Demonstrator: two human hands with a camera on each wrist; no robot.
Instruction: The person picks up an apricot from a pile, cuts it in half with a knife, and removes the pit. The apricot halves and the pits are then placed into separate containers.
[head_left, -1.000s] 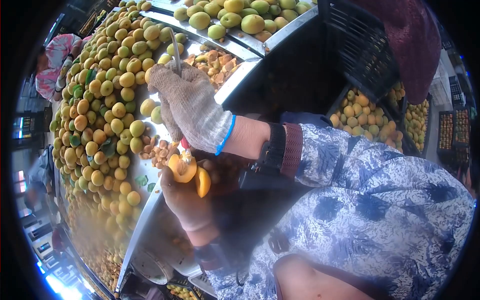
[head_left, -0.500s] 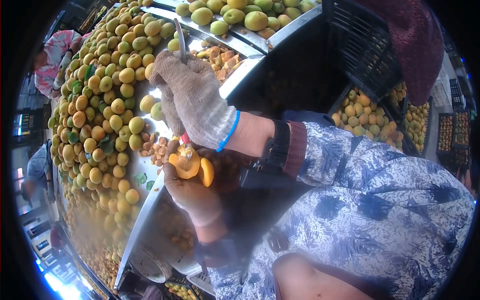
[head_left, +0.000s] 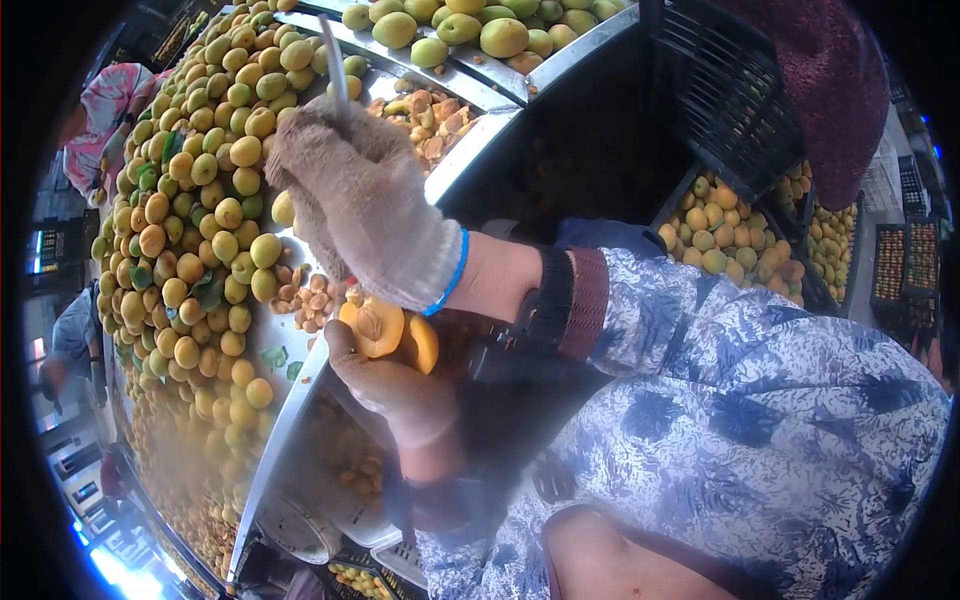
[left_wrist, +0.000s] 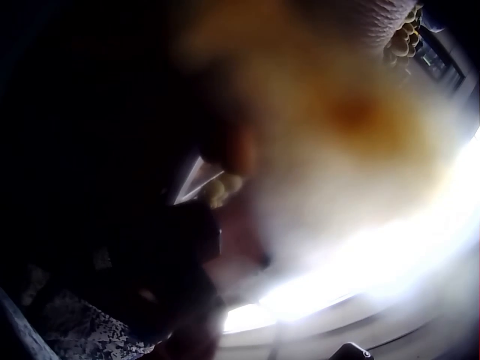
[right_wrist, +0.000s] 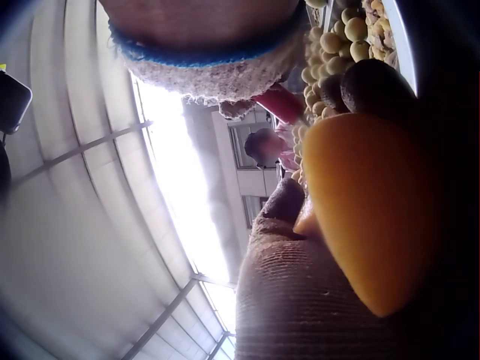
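Note:
My gloved left hand holds a split apricot. One cut half faces up, its hollow centre showing, and the other half lies beside it. My right hand, in a knit glove with a blue cuff, grips a tool. Its curved metal blade sticks up past the fist, and a red part shows below. The tool's lower end is close over the cut fruit and partly hidden by the glove. In the right wrist view the orange fruit looms large; the left wrist view is mostly blurred.
A big heap of whole apricots covers the metal table beyond my hands. Pits lie near its metal edge, cut pieces in a tray section. Black crates stand to the right; other people work across the table.
My right hand has moved left with the tool, and the tool's lower end has drawn back from the middle of the cut half. The left hand and apricot have shifted slightly right.

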